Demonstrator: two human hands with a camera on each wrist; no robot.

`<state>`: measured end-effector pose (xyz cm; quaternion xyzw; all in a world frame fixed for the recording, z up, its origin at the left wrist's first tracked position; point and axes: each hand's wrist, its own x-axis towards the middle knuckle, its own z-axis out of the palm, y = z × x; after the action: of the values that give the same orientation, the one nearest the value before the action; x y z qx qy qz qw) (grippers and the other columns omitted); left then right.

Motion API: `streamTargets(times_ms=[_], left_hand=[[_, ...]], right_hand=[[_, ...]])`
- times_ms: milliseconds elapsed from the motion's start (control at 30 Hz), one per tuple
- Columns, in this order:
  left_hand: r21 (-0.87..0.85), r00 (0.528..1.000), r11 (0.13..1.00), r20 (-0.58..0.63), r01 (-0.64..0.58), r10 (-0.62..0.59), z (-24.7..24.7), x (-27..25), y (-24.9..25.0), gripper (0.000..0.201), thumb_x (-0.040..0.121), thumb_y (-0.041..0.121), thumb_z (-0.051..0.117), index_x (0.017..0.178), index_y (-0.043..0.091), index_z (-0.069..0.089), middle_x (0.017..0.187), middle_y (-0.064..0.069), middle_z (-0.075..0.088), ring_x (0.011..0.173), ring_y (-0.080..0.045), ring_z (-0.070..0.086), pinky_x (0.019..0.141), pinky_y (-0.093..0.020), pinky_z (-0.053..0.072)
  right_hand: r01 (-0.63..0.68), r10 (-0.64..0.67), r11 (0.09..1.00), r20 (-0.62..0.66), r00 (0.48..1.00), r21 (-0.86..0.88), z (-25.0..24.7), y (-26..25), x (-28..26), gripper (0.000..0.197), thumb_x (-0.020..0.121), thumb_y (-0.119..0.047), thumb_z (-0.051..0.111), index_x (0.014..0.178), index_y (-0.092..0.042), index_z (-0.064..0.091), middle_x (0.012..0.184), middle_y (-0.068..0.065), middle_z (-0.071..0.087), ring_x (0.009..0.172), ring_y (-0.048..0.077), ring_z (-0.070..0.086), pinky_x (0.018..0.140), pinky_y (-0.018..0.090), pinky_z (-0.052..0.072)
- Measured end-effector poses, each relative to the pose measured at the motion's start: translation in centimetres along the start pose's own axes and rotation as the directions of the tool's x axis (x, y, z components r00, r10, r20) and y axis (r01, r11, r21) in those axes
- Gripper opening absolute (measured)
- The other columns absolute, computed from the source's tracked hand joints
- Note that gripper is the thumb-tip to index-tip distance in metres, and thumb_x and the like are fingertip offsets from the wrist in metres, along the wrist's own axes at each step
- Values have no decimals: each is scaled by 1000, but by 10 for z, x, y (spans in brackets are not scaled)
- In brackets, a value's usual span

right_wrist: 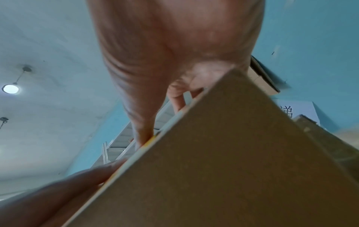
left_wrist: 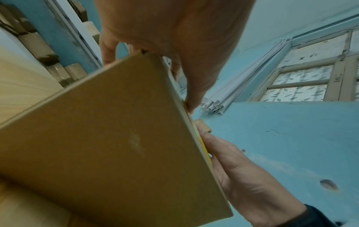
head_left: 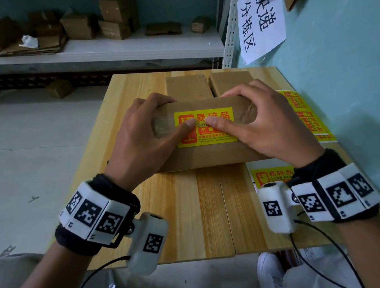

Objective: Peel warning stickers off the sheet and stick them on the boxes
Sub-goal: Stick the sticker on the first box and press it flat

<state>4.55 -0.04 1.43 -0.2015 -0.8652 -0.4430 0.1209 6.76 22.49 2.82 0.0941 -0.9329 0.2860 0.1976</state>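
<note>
A brown cardboard box (head_left: 201,158) lies in the middle of the wooden table (head_left: 195,212). A yellow warning sticker (head_left: 219,138) sits flat on its top face. My left hand (head_left: 142,134) grips the box's left end, fingers curled over the far edge, thumb pressed on the sticker. My right hand (head_left: 262,122) grips the right end the same way, and both thumbs meet at the sticker's middle. The left wrist view shows the box's side (left_wrist: 106,138) and my left hand (left_wrist: 184,46). The right wrist view shows the box (right_wrist: 213,169) under my right hand (right_wrist: 165,53).
Two more plain boxes (head_left: 187,87) (head_left: 231,82) stand behind the held one. Sticker sheets lie along the table's right edge (head_left: 309,115) and near my right wrist (head_left: 271,175). A blue wall (head_left: 358,67) borders the right; a shelf (head_left: 94,51) with cartons stands behind.
</note>
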Motion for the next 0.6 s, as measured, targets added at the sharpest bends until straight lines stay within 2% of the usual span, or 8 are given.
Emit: streamTargets(times_ms=[100,200,267,333,400,500,600], left_hand=[[-24,1000,1000,16,13,-13,-1,0,0,37,91,49,58,121,27,55,114,0,54,99,-17,56,81,-39,55],[-36,999,999,19,27,-27,-1,1,0,29,98,43,46,120,27,55,117,0,53,102,-17,55,85,-43,53],[-62,999,997,9,50,-49,-2,1,1,26,102,36,40,120,25,56,116,0,54,103,-16,55,87,-43,52],[-91,998,993,11,69,-68,-2,2,2,27,103,35,38,120,25,57,116,0,54,103,-16,55,88,-43,52],[-88,997,993,37,78,-75,-2,1,2,32,98,47,44,120,27,55,117,1,53,103,-16,55,86,-41,53],[-13,997,999,75,38,-37,-3,1,-1,61,77,69,61,123,31,51,117,3,51,101,-14,54,77,-28,55],[46,994,998,107,-40,35,-7,0,-6,81,62,75,65,128,31,48,118,3,49,102,-13,51,77,-27,53]], right_hand=[[5,-5,1000,-4,1000,24,0,3,1,45,87,-57,66,114,-21,68,104,-5,59,92,8,56,74,8,40],[37,-35,997,-24,999,61,-2,6,3,27,99,-39,59,111,-18,70,103,-1,64,91,10,58,72,5,39],[49,-47,995,-22,999,84,-4,7,3,23,104,-29,53,112,-15,70,100,1,64,91,13,59,74,7,39],[47,-47,996,-9,999,81,-5,7,3,25,105,-26,49,114,-13,69,98,1,63,91,14,59,75,10,38],[29,-31,996,26,999,80,-7,5,2,28,102,-37,54,115,-17,68,101,-1,61,93,13,58,75,8,38],[11,-14,1000,112,994,25,-10,2,0,64,78,-69,63,125,-25,62,113,-7,56,103,5,54,84,11,41],[31,-29,999,177,984,-8,-13,4,-1,86,62,-77,68,133,-29,55,120,-9,51,111,6,52,91,18,43]])
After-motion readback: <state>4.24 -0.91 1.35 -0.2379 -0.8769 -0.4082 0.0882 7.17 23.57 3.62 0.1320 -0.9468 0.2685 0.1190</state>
